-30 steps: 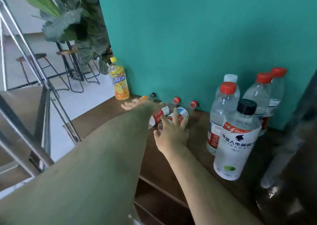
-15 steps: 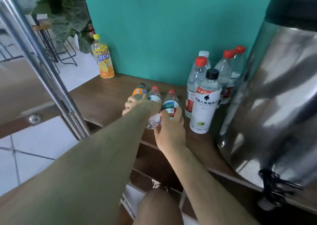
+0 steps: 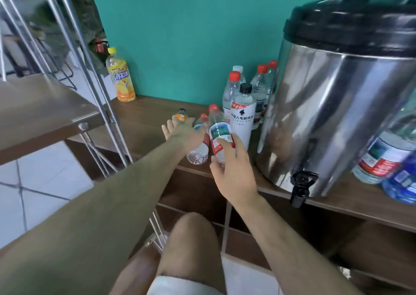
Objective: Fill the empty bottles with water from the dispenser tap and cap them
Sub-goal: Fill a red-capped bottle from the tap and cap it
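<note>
Where the brown wooden counter (image 3: 144, 123) meets the teal wall (image 3: 180, 35), a clear plastic bottle (image 3: 219, 134) (red cap, white-and-red label) is tilted, its lower end gripped by the thumb and curled fingers of the right hand (image 3: 236, 170); the left hand (image 3: 182, 134) reaches out flat, fingers straight, over a second clear bottle (image 3: 198, 155); the rounded, shiny steel dispenser (image 3: 337, 105) with its black tap (image 3: 301, 186) stands just right.

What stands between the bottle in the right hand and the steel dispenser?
The upright black-capped bottle with a white label, seen in the head view.
</note>
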Demonstrator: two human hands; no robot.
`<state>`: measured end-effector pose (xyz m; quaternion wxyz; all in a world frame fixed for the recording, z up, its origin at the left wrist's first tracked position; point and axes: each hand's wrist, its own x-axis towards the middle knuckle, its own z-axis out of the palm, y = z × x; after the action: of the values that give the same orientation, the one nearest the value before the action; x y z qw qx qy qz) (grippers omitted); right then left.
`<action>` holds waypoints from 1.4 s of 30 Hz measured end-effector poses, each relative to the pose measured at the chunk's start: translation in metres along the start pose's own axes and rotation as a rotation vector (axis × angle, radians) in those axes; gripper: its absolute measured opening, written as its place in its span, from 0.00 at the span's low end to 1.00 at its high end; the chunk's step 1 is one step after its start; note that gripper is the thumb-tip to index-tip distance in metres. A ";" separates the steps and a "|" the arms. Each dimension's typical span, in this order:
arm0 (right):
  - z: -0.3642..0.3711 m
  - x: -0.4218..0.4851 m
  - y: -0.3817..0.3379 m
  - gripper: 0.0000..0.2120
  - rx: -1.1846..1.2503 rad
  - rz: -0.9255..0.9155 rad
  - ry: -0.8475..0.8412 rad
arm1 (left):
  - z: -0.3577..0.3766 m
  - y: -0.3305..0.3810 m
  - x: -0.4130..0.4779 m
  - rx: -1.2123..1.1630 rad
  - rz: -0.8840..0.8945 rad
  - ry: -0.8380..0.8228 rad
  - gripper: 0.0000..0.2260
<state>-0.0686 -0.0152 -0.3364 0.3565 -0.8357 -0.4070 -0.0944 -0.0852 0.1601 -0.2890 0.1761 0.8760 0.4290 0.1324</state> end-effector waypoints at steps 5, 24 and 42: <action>-0.028 -0.042 -0.007 0.23 0.084 -0.174 0.195 | -0.014 0.027 -0.069 -0.605 0.075 0.044 0.25; -0.112 -0.221 0.090 0.33 0.050 0.430 -0.088 | 0.130 0.023 -0.303 -0.712 0.392 -0.326 0.29; -0.112 -0.194 0.132 0.21 0.021 0.269 -0.129 | 0.146 0.030 -0.255 -0.133 0.644 -0.131 0.32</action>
<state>-0.0815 -0.2641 -0.4097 0.3477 -0.8832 -0.3146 0.0125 -0.1600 -0.0888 -0.4291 0.2091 0.9598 0.1082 0.1524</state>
